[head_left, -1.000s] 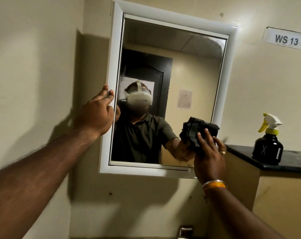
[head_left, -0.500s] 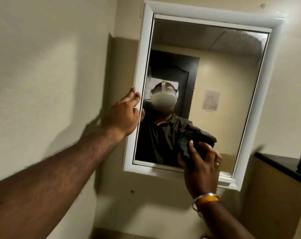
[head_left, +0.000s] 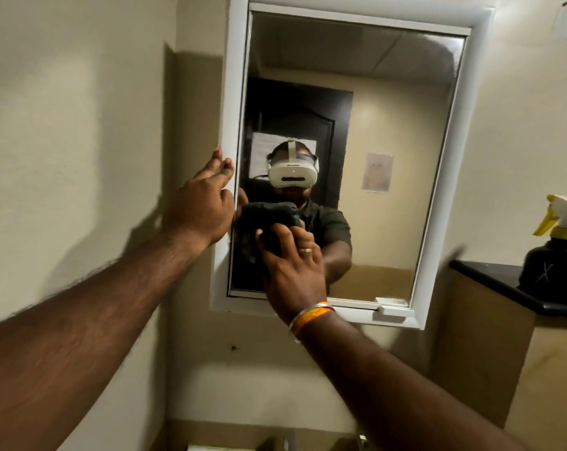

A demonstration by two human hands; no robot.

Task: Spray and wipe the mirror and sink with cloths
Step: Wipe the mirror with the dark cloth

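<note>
A white-framed mirror [head_left: 402, 131] hangs on the beige wall. My right hand [head_left: 291, 275] presses a dark folded cloth [head_left: 262, 222] flat against the lower left of the glass, its fingers spread over the cloth. My left hand [head_left: 204, 206] rests on the left edge of the mirror frame with straight fingers, thumb side toward the glass. A black spray bottle [head_left: 555, 262] with a white and yellow trigger stands on a dark ledge at the right. The sink is out of view, apart from a pale sliver at the bottom edge.
The dark ledge [head_left: 483, 271] tops a beige partition to the right of the mirror. A small white catch [head_left: 391, 303] sits at the frame's lower right corner. Bare wall fills the left side.
My right hand has slid the cloth leftward across the lower glass, from the right side to the left side. My left hand has stayed on the frame's left edge.
</note>
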